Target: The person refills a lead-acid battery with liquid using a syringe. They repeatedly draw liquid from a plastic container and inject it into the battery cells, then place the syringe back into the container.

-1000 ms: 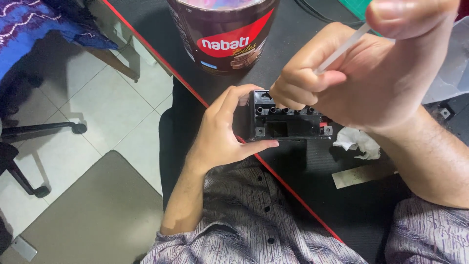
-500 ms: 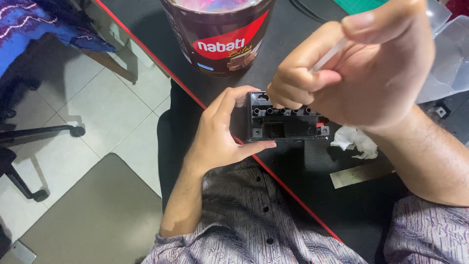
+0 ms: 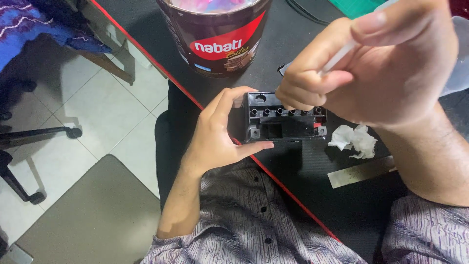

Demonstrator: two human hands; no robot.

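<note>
My left hand grips the left end of a small black plastic block with a row of round holes along its top, held at the dark table's red-trimmed edge. My right hand hovers just above the block, fingers pinched on a thin white stick that slants down toward the holes. The stick's lower tip is hidden behind my fingers.
A round brown and red tin stands on the black table behind the block. A crumpled white tissue and a flat metal strip lie to the right. Tiled floor and chair legs are at the left.
My right hand has shifted slightly up and right with the stick. The left hand and the block have stayed where they were.
</note>
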